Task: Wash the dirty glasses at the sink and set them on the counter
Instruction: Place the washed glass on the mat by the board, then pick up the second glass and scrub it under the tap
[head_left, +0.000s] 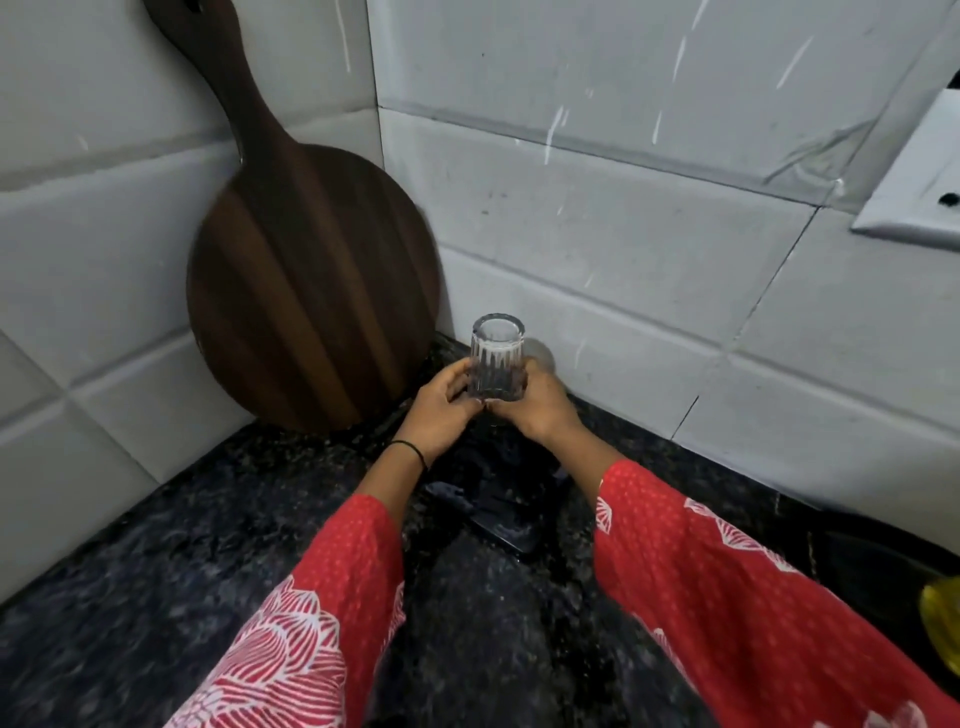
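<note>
1. Two red patterned sleeves reach forward over the dark speckled table.
2. A thin black band circles the left wrist.
3. Both hands clasp one ribbed clear glass — the left hand curls round its left side, the right hand round its right.
4. The glass stands upside down, low over the table in the corner; whether it touches is unclear.
5. Behind, a round wooden board leans against the grey tiled wall — streaked with white.
</note>
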